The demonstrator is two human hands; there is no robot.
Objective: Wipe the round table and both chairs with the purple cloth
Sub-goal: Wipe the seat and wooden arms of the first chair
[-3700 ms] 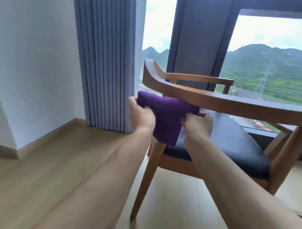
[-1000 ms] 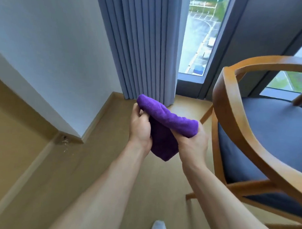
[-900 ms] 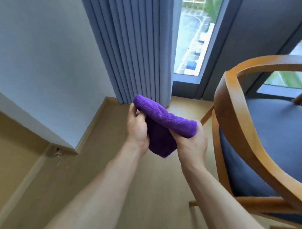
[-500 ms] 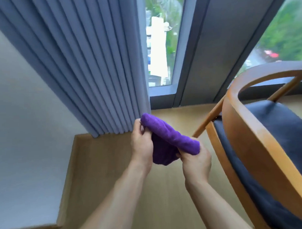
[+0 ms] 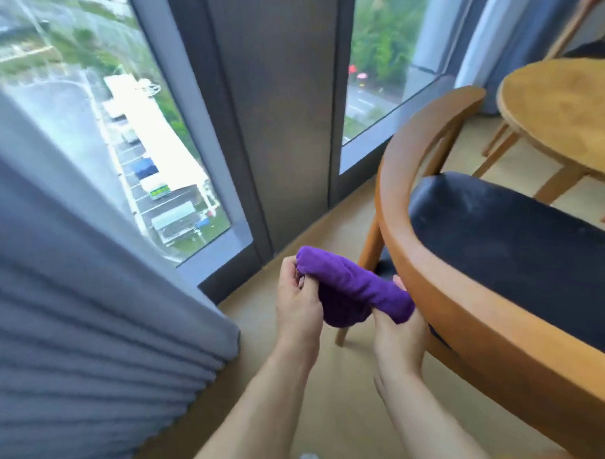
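Fingers [image 5: 301, 281] of the left hand [image 5: 298, 306] curl round one end of a purple cloth [image 5: 356, 287], pinching its folded edge, while the fingers of the right hand [image 5: 397, 329] pinch the other end from below. The cloth is bunched into a thick roll that spans the gap between the two hands, with a loose fold hanging under it. It is held in the air above the wooden floor [image 5: 335, 417], touching no furniture.

Just to the right of the hands stands a wooden chair [image 5: 433, 293] with a curved backrest and a dark padded seat [image 5: 517, 242]. Its backrest rail sits just beside the right hand, and whether they touch cannot be told. Beyond the chair, at the upper right, is the round wooden surface [image 5: 564, 117] of the table. Part of a second chair [image 5: 581, 17] shows behind it. A grey curtain [image 5: 74, 306] hangs at the left, with tall windows [image 5: 119, 132] ahead.

The step in hand seems to be refolding or regripping the cloth between wipes. The next move likely calls for settling the cloth in one hand with a flat face outward, then bringing it onto the nearest chair's rail or seat and pressing as it slides.
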